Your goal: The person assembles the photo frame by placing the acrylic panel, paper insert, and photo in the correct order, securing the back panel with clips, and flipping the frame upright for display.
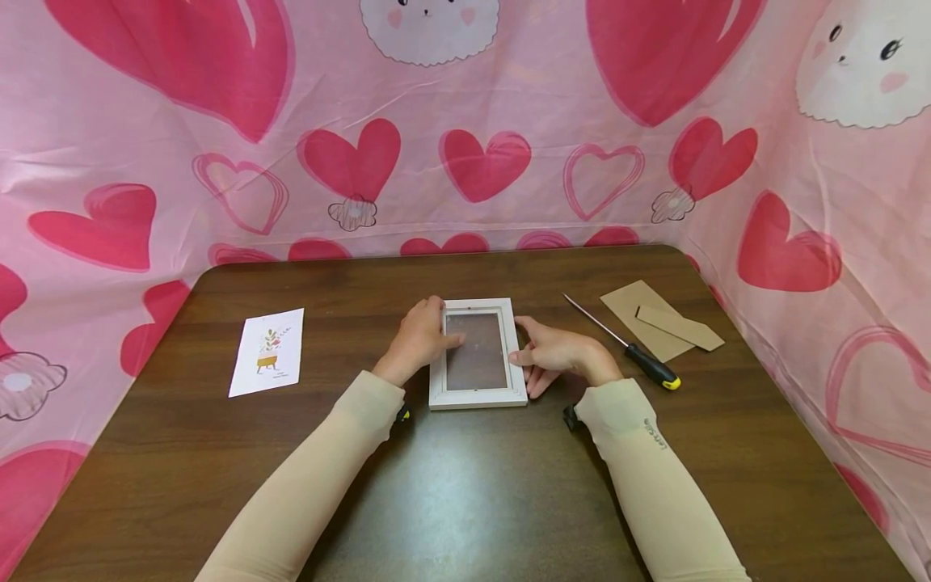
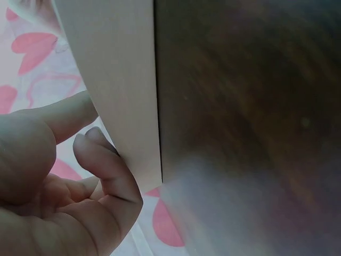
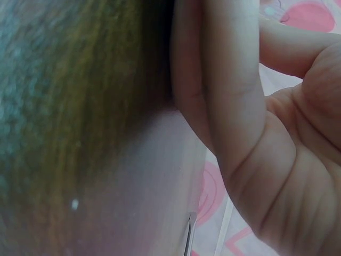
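Observation:
A white picture frame [image 1: 478, 398] is at the middle of the table, with a clear pane [image 1: 476, 356] inside its border and small metal tabs along the inner edge. My left hand [image 1: 418, 339] grips its left side, the thumb reaching over the border onto the pane. On the opposite side my right hand [image 1: 556, 352] holds the right border, thumb on top and fingers along the outer edge. The left wrist view shows the frame's side wall [image 2: 122, 90] against curled left fingers [image 2: 114, 181]. In the right wrist view, right fingers [image 3: 234, 80] fill the foreground and hide the frame.
A screwdriver [image 1: 650, 364] with a black and yellow handle lies right of the right hand. Beyond it are a brown backing board [image 1: 633, 303] and a folded-out brown strip [image 1: 680, 327]. A printed card [image 1: 250, 347] with a plant drawing lies left on the brown table [image 1: 436, 493].

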The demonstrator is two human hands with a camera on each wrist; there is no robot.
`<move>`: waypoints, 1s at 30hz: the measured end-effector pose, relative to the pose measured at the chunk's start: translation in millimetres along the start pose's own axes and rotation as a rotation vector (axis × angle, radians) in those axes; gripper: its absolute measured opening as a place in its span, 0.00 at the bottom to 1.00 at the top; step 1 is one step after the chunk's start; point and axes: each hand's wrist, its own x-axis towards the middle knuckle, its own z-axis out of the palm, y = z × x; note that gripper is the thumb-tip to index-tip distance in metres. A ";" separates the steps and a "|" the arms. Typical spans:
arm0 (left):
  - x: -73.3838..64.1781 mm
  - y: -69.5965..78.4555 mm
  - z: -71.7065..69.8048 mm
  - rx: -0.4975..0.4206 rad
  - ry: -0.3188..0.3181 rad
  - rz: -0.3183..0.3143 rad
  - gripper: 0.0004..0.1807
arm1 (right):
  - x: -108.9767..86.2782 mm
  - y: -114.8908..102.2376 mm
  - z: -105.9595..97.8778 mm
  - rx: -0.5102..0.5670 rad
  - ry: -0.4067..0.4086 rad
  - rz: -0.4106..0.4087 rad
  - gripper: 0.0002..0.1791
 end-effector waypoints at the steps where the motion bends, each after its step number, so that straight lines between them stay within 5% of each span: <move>1: 0.2 -0.1 0.4 0.004 0.000 0.001 0.36 | 0.2 0.0 0.0 0.000 0.000 0.001 0.46; 20: 0.6 -2.6 0.8 -0.033 -0.015 0.017 0.40 | -0.5 -1.5 0.9 0.006 0.005 0.005 0.47; 30: 1.5 -10.5 -7.7 -0.027 -0.050 0.115 0.37 | 0.8 0.4 2.8 0.014 -0.002 -0.021 0.46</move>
